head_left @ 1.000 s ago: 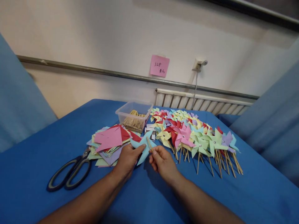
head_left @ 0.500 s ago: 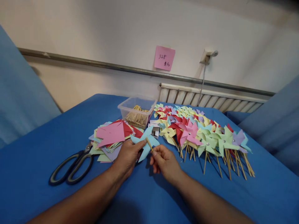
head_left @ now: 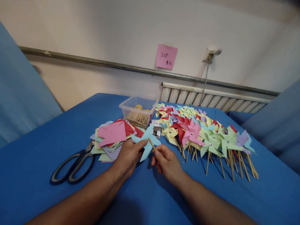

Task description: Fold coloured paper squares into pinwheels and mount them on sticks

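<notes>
The left hand (head_left: 128, 156) pinches a light-blue paper pinwheel (head_left: 147, 142) just right of the stack of cut paper (head_left: 112, 134), steadying it, while the right hand (head_left: 167, 162) grips a wooden stick (head_left: 151, 143) at its center; finished pinwheels (head_left: 206, 137) lie farther right.

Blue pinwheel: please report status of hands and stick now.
Left hand pinches blue pinwheel. Right hand holds stick against it. Paper stack left, finished pinwheels right; nothing between hands.
</notes>
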Demonstrator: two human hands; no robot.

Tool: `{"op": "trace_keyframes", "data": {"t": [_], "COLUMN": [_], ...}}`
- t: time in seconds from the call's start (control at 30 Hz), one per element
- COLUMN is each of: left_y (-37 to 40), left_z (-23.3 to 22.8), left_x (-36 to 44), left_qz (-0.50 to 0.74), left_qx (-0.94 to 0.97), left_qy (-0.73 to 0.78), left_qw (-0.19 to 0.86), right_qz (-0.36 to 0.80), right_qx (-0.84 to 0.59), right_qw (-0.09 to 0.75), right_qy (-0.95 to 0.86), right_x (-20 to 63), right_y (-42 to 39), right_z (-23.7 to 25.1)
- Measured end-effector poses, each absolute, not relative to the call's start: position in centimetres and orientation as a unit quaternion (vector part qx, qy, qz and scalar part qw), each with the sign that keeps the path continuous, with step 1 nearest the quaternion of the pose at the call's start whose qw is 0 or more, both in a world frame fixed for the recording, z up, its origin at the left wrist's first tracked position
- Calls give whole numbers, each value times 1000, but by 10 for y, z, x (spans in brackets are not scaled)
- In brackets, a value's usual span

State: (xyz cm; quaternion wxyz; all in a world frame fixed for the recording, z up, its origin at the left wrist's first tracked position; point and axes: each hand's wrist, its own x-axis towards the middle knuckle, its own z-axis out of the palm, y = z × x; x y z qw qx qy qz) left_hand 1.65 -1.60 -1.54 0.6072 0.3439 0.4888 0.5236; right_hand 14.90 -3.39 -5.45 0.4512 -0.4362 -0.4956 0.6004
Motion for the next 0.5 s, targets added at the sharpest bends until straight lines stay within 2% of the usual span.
{"op": "trace_keyframes", "data": {"t": [0.5], "left_y": [-17], "left_z": [-16], "left_x": [16], "left_qz": [523], "left_qx": [345], "left_qy": [475], "left_qw": [618], "right_qz": [584], "right_qx": [-443], "right_qw": [443], "right_qy": [-516], "right_x": [151], "right_y": [-34], "right_z": [-59]}}
